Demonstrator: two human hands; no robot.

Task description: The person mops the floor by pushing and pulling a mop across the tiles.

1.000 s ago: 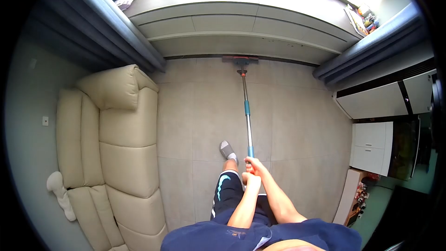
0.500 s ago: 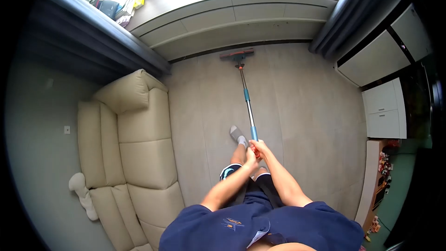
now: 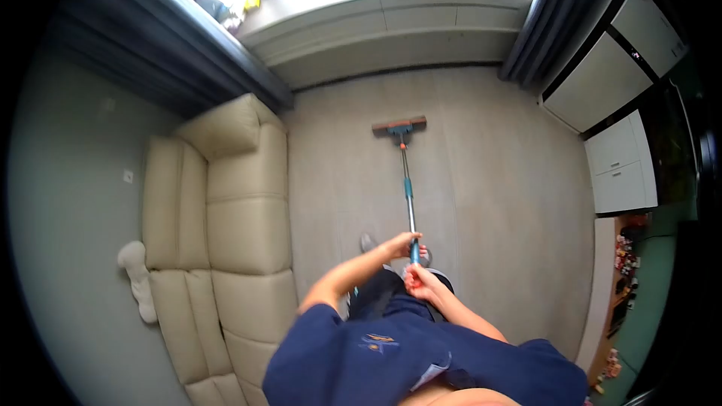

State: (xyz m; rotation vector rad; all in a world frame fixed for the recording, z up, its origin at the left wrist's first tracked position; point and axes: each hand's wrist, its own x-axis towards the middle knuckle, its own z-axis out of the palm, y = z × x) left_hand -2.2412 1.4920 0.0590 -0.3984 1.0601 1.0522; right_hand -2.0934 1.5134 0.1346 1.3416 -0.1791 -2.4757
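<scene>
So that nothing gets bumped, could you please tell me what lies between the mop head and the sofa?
In the head view, only bare floor lies between the mop head and the sofa.

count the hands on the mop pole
2: the left hand is on the mop pole, nearer the mop head; the right hand is lower, closer to the person's body. No other hands show.

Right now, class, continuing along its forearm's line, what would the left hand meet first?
The blue mop handle the left hand grips; beyond, the way over the floor looks free, though depth is unclear.
</scene>
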